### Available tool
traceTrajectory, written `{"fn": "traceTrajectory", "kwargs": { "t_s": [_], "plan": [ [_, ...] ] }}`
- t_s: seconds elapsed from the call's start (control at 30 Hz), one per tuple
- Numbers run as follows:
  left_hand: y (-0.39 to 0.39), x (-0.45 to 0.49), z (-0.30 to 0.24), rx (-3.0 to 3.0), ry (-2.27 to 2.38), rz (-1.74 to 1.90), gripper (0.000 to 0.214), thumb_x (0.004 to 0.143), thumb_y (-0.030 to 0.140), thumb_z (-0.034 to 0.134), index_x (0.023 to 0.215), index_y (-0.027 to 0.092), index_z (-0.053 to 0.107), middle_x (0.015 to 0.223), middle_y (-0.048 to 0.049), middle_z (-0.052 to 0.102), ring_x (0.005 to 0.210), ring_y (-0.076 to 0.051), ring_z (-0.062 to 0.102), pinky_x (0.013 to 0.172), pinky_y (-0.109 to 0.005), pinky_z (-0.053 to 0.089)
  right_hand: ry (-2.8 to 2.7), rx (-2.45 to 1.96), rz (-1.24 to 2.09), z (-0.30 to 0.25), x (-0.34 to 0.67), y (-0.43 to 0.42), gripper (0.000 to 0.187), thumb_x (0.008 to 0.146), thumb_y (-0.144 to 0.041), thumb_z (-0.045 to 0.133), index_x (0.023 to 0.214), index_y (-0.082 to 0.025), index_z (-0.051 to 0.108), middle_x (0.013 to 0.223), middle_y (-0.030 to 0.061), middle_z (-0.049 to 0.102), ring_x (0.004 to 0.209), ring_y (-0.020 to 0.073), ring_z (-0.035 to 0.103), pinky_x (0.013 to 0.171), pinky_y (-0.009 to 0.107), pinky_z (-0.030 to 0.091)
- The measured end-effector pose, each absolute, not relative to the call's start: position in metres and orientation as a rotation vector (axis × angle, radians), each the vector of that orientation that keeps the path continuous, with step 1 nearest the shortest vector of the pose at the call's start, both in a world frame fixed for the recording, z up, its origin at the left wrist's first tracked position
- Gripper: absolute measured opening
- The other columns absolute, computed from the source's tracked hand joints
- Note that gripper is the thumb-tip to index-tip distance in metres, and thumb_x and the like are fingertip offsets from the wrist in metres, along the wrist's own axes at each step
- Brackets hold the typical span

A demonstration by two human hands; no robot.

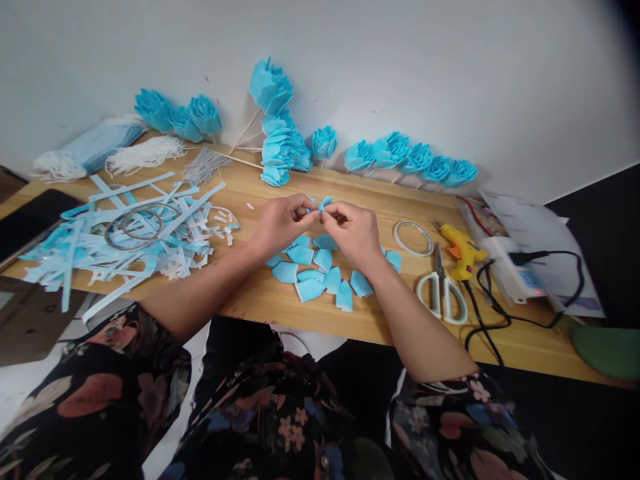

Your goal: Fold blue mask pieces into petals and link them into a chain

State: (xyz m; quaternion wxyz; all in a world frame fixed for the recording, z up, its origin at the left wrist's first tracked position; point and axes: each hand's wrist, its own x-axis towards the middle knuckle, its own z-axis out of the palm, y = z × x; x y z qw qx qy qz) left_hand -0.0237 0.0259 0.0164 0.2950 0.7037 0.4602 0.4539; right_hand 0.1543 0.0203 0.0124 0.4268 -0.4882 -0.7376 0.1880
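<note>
Both hands meet above the middle of the wooden table, fingertips close together. My left hand (286, 217) and my right hand (355, 230) are each closed in a pinch on one small light-blue fabric petal (326, 202). Most of it is hidden behind the fingers. Below and between the hands lie several cut blue petals (310, 289), pointed or rounded at one end, loose on the wood. Beyond the hands, several blue fabric flowers (277, 157) on thin sticks lean against the wall or lie on the table.
Left are a heap of blue and white strips (135, 233), a dark phone (35, 223), folded blue masks (95, 147), white cords (145, 155) and grey wires (206, 165). Right are a tape roll (413, 239), scissors (442, 290), a yellow glue gun (463, 250) and a power strip (513, 270).
</note>
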Motion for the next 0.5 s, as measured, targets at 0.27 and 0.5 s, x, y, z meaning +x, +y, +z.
{"fn": "traceTrajectory", "kwargs": {
  "t_s": [0.27,0.5],
  "plan": [
    [0.0265,-0.0242,0.0146,1.821,1.202,1.179,0.015,0.083,0.025,0.060,0.080,0.017,0.071,0.064,0.0005,0.061,0.060,-0.012,0.049,0.059,-0.025,0.034,-1.840,-1.231,0.494,0.0136,0.1547,0.0202,0.013,0.086,-0.028,0.061,0.077,-0.023,0.070,0.073,0.0001,0.069,0.067,0.0158,0.059,0.068,0.030,0.045],
    [0.0290,-0.0238,0.0134,1.804,1.185,1.201,0.011,0.082,0.025,0.066,0.081,0.017,0.072,0.061,0.0019,0.057,0.058,-0.011,0.047,0.057,-0.025,0.033,-1.836,-1.209,0.509,0.0149,0.1541,0.0194,0.014,0.086,-0.027,0.061,0.075,-0.022,0.068,0.071,0.0004,0.067,0.065,0.0151,0.058,0.067,0.030,0.044]
  ]
}}
